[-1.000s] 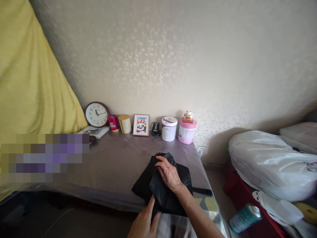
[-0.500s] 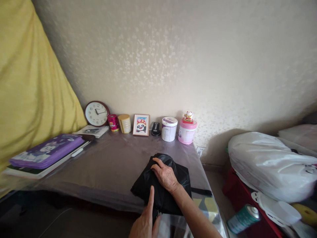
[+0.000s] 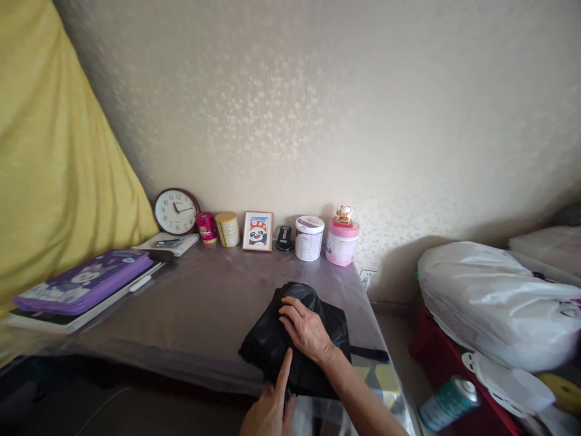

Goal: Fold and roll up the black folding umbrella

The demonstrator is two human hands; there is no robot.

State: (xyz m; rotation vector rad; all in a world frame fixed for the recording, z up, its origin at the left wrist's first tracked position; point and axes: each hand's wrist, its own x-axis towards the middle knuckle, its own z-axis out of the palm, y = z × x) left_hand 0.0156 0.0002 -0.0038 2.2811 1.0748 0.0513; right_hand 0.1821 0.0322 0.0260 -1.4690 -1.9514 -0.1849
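Observation:
A black folding umbrella [image 3: 267,339], its cloth loosely bunched, lies at the table's front right corner. My right hand [image 3: 308,332] rests over the top of it, fingers bent and pressed into the black fabric. Low in the view, my left hand [image 3: 267,406] is at the near end of the umbrella, closed around it with the index finger stretched along the cloth. What lies inside the left palm is mostly hidden. A dark strap [image 3: 370,353] sticks out to the right of the fabric.
Along the wall stand a clock [image 3: 176,211], tins [image 3: 227,230], a panda picture [image 3: 258,231], a white tub [image 3: 309,239] and a pink-lidded tub [image 3: 342,245]. A purple case [image 3: 86,281] lies left. Right of the table are a spray can [image 3: 449,402] and a white bag [image 3: 494,303].
My right hand has slid slightly down and right over the fabric. My left hand has shifted a little right, its index finger now nearer the right hand. The umbrella stays in place.

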